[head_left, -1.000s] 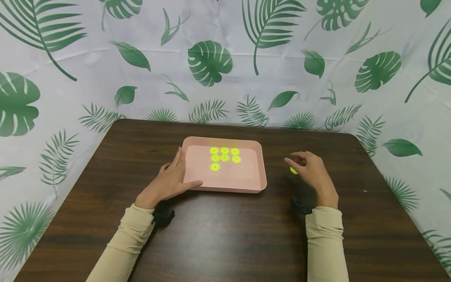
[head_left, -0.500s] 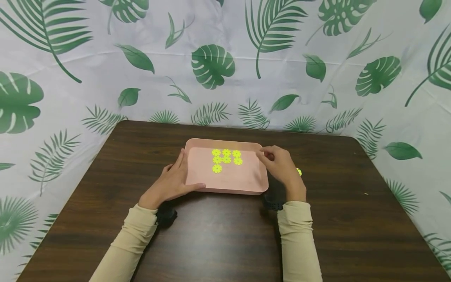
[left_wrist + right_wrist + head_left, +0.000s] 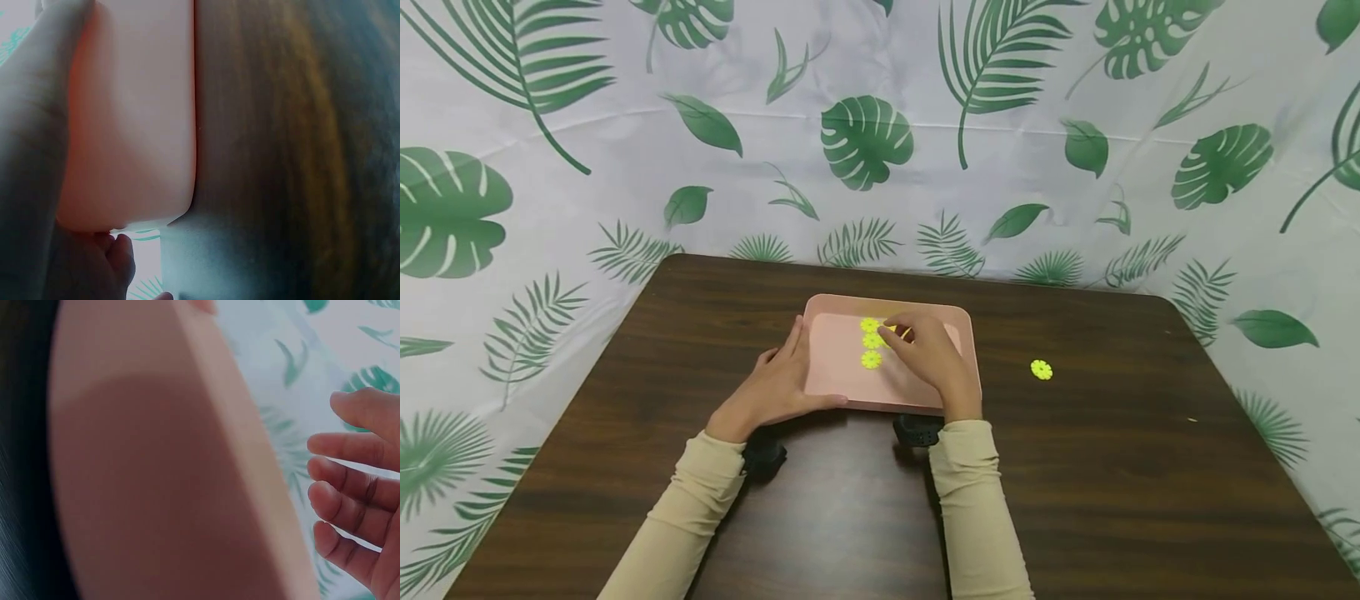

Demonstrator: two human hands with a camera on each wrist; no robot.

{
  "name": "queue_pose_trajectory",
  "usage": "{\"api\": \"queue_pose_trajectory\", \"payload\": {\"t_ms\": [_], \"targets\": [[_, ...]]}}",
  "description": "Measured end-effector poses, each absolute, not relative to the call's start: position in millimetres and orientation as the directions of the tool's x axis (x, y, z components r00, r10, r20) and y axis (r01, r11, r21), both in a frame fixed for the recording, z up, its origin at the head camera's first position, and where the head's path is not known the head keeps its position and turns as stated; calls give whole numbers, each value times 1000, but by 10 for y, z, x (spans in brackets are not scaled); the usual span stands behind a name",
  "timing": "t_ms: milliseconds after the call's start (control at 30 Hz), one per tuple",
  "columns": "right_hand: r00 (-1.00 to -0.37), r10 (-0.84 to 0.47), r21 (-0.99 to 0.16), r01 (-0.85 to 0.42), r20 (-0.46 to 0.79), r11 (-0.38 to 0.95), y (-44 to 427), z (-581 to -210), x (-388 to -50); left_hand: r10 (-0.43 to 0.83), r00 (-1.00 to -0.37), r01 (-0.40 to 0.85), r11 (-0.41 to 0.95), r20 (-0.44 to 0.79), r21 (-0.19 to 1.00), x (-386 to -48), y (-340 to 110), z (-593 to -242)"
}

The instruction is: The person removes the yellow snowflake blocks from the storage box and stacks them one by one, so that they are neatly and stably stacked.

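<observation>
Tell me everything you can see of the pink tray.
The tray is pink, shallow and rectangular, with rounded corners and a low wall; it looks like plastic. It lies flat, open side up, on the dark table. Yellow flower-shaped discs lie in it. The left hand touches its left side and near edge; the right hand is over it, hiding part of it.

Hands [image 3: 771, 385] [image 3: 934, 357] at pink tray [image 3: 835, 375], yellow discs [image 3: 871, 360] inside, dark table [image 3: 1112, 467]
</observation>
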State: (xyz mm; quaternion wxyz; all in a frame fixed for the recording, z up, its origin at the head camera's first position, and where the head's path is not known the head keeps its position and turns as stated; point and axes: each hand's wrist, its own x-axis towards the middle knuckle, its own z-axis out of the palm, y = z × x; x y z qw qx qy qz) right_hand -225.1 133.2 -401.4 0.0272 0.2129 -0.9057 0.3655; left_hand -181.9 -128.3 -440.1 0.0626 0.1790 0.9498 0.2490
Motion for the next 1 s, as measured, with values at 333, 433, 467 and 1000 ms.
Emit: {"api": "queue_pose_trajectory", "payload": {"t_ms": [333,433,467,1000], "targets": [[-915,-401,-626,-339,46,702,1180,-4178,-2301,371,-928,311,814,-26,491,-1808,-1252,-4383],[-923,-385,-635,-304,12,710,1196,-4207,-2306,368,-929,309,816,-27,489,-1811,-1259,-4393],[-924,-382,-633,-297,3,715,1198,-4218,-2306,367,-930,307,816,-28,489,-1813,-1260,-4398],[-938,-344,-613,-247,-42,750,1150,-4295,-2290,368,-929,306,817,-33,488,-1815,-1254,-4401]]}}
